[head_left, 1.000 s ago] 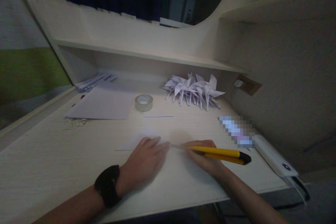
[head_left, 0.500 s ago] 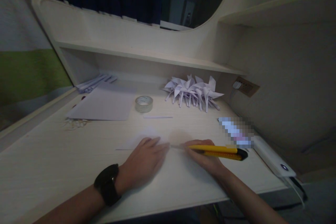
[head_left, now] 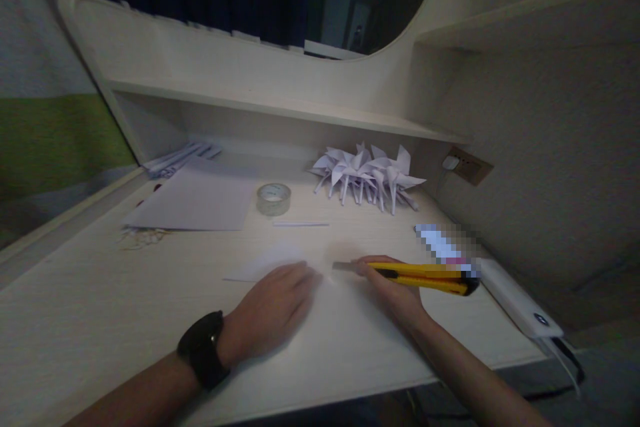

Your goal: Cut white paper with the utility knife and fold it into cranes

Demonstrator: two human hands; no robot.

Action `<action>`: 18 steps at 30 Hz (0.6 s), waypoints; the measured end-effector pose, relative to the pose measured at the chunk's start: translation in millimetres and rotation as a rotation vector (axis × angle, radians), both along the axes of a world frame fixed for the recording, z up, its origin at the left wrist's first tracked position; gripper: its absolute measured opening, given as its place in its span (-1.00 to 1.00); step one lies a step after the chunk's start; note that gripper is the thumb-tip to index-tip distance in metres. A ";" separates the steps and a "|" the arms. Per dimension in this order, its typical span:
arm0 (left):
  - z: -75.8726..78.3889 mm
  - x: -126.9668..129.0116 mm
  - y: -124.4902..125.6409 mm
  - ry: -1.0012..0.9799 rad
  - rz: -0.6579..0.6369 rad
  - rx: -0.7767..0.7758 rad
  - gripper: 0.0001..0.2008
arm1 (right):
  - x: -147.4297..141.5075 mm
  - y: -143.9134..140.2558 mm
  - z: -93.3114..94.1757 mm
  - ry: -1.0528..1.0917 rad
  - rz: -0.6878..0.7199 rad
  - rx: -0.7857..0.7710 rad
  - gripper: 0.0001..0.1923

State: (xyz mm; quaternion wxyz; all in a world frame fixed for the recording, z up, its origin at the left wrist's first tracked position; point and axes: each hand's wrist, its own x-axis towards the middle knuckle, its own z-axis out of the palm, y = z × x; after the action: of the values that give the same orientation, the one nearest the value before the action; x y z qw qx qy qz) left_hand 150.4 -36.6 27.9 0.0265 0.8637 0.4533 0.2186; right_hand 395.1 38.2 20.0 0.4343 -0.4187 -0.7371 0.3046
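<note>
Crosswise on the desk (head_left: 100, 307), the yellow knife (head_left: 423, 277) in the right hand's (head_left: 395, 290) closed grip pointed its blade at the left hand (head_left: 273, 307), pressed flat on the paper (head_left: 260, 265).

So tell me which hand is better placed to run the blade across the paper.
Right: the right hand already grips the yellow utility knife, blade out, while the left hand lies flat on the paper sheet.

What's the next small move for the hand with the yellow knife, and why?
Probably lower the blade to the white paper sheet and draw it rightward: the right hand holds the yellow utility knife with blade extended, and the left hand lies flat on the sheet.
</note>
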 end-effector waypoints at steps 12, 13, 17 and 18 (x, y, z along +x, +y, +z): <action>8.9 -12.3 11.6 -0.229 -0.086 -0.031 -0.80 | -11.1 -2.1 17.1 0.483 -0.156 -0.331 -0.72; 6.3 -13.0 14.5 -0.232 -0.009 -0.004 -0.78 | -11.4 -2.1 17.3 0.495 -0.153 -0.332 -0.72; 1.5 -10.7 17.7 -0.074 0.205 0.035 -0.64 | -11.3 -1.9 18.4 0.490 -0.141 -0.325 -0.72; 2.2 -10.2 16.8 -0.028 0.207 0.034 -0.62 | -11.2 -1.8 18.8 0.483 -0.137 -0.325 -0.72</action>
State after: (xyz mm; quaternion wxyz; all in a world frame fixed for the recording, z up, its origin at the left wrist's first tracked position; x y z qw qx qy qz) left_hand 140.2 -19.8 30.0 -0.0043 0.8094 0.5359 0.2399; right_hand 383.9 36.4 38.8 0.5438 -0.4471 -0.5241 0.4793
